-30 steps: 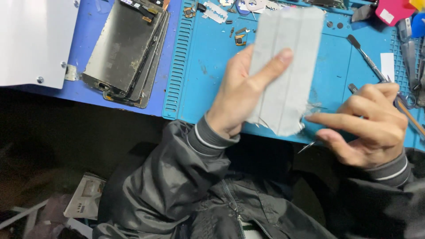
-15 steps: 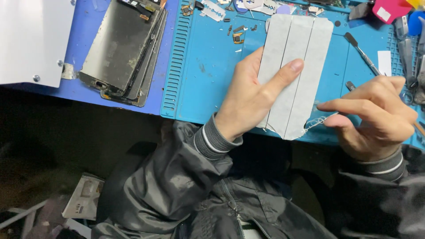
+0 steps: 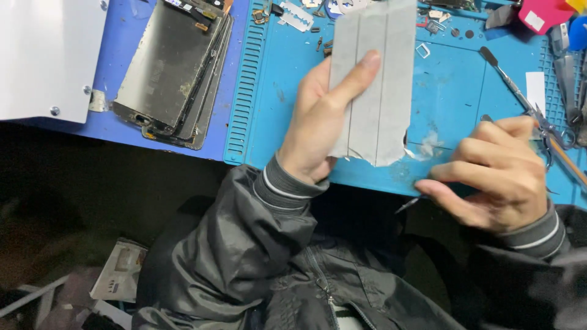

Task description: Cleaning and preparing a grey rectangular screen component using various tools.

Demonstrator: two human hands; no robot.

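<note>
My left hand is shut on a grey sheet with long parallel strips, thumb across its front, held upright over the blue work mat. The sheet's lower right corner is torn. My right hand hovers at the mat's near edge, a little right of the sheet and apart from it. Its fingers pinch a thin pointed metal tool, whose tip pokes out to the left below the mat's edge.
Stacked dark phone screens lie on the blue table to the left, beside a white panel. A metal spudger, a razor blade, small parts and a pink item lie along the mat's far side.
My right hand has drawn back from the sheet's lower right corner, down and to the right. My left hand keeps hold of the sheet.
</note>
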